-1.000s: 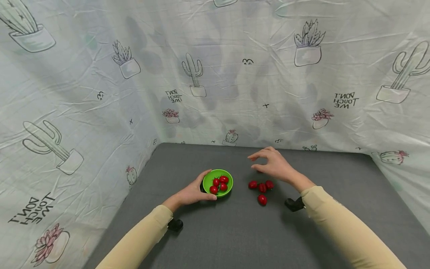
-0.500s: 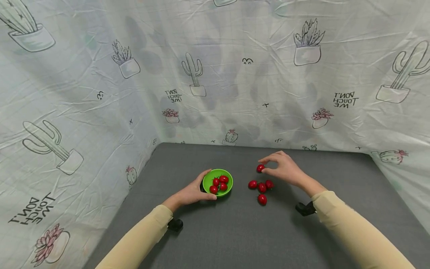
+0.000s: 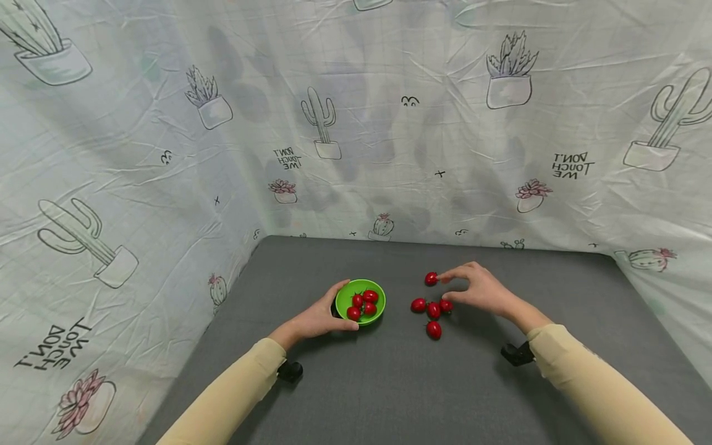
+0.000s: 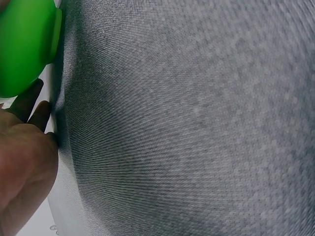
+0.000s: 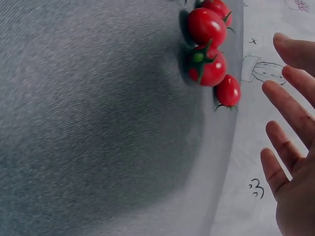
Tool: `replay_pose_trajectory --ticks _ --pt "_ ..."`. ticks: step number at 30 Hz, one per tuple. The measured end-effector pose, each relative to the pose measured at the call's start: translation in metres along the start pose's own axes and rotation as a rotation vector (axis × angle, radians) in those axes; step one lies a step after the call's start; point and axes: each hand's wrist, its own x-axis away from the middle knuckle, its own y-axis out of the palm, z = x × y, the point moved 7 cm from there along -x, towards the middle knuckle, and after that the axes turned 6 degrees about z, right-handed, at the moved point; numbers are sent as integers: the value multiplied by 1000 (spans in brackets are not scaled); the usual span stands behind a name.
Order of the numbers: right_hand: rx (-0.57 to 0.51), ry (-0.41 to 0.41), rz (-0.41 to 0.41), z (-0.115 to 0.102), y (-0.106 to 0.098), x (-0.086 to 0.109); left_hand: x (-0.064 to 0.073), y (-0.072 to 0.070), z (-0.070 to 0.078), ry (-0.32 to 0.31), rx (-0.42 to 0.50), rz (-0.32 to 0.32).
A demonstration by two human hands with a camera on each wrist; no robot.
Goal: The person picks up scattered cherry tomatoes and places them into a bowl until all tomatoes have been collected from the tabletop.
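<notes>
My left hand [image 3: 317, 316] holds a small green bowl [image 3: 340, 307] on the table, thumb along the near side and fingers round the far side. Several red cherry tomatoes [image 3: 369, 296] with green stems lie in it. In the left wrist view, part of the bowl [image 4: 24, 44] shows above the curved fingers. My right hand [image 3: 483, 292] hovers right of the loose tomatoes, thumb and fingers apart, holding nothing. Its index fingertip is near the farthest tomato [image 3: 431, 279], its thumb near the right one of a close cluster [image 3: 434, 310]. Another tomato [image 3: 434, 330] lies nearest me.
The dark grey tabletop [image 3: 361, 389] ends at a pale curtain [image 3: 367, 136] printed with cacti, behind and on the sides. A black wrist-camera mount [image 3: 517, 354] sticks out under the right wrist, another one [image 3: 290, 372] under the left.
My right hand has drawn back to the right and slightly toward me, leaving the farthest tomato in plain sight. The left hand and bowl have stayed put.
</notes>
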Motion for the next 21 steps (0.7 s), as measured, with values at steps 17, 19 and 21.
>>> replay_pose_trajectory --ticks 17,19,21 --pt "27 0 -82 21 16 13 -1 0 -1 24 26 -9" --pt "34 3 -89 23 18 14 -1 0 -2 27 26 -10" --pt "42 5 -97 25 21 14 -2 0 -2 30 24 -11"
